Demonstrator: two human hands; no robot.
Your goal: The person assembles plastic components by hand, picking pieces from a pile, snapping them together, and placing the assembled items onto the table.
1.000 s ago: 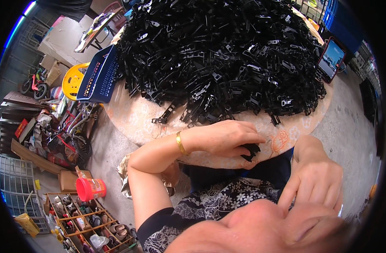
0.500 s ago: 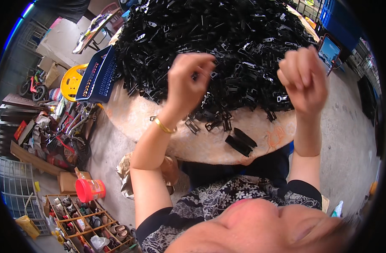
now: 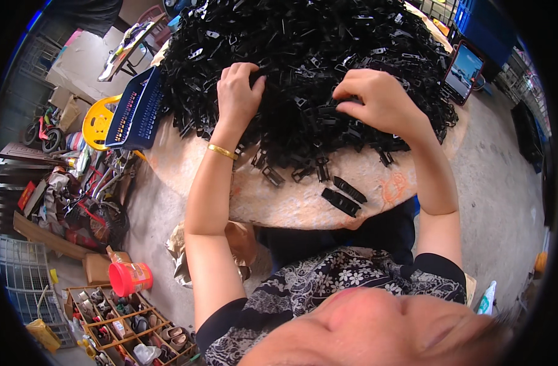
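Fingers of both the left hand (image 3: 238,91) and right hand (image 3: 379,100) curl into the black clip heap (image 3: 303,55), pinching pieces, exactly which I cannot tell. Nearer than the heap, 2 finished-looking clips (image 3: 343,196) lie apart on the round table (image 3: 279,204); most remains unsorted, glossy, tangled.

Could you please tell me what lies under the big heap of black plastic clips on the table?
The heap of black clips rests on a round table with a pale patterned cover, visible only along its near edge. Whatever lies deeper beneath the heap is covered.
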